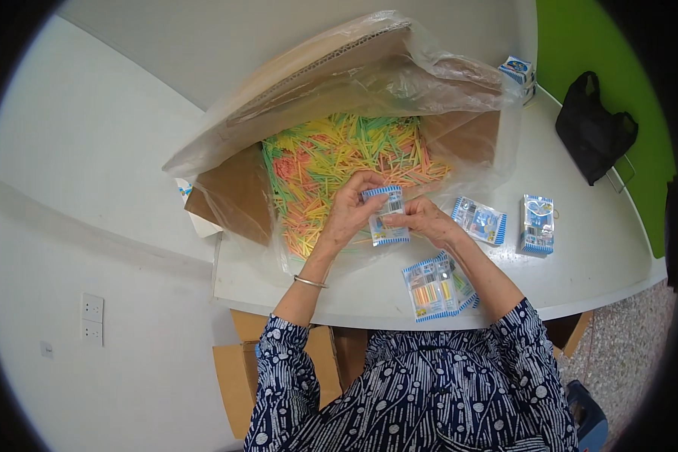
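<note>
Packet (385, 234), pale with blue-striped ends

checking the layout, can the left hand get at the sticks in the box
Probably yes: the left hand looks close to the sticks, and the box is open above them. It is holding a packet, though, so it would likely have to let go first.

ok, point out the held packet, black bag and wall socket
Held packet (389, 233), head view: lower front half.
Black bag (594, 132), head view: middle of its body.
Wall socket (93, 320), head view: middle of its faceplate.
</note>
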{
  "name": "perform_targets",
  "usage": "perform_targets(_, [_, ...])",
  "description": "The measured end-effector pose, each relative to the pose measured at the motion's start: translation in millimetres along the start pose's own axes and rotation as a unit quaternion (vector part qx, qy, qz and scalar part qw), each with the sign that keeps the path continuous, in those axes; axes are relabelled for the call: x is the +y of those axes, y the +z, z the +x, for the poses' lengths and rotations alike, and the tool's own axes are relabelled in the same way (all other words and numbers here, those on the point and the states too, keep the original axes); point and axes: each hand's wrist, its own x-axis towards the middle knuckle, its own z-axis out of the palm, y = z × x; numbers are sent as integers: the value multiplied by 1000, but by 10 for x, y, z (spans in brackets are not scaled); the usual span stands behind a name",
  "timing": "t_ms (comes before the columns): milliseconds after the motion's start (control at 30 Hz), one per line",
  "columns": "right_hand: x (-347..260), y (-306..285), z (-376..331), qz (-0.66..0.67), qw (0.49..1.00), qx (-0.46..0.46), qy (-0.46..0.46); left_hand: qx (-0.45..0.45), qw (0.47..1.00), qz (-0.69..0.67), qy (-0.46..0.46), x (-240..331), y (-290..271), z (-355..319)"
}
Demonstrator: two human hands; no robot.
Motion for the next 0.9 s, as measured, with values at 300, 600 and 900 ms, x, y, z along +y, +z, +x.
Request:
perform_targets(300, [-18, 54, -112, 45, 998, -11, -47, -67, 998, 10, 4, 80, 3, 19])
perform_targets(600, [-113, 13, -274, 44, 998, -41, 20, -77, 997, 4, 14, 124, 34, 9])
perform_targets(900, [-225, -58, -387, 15, 994, -75, 81, -147, 989, 12, 8, 245, 87, -38])
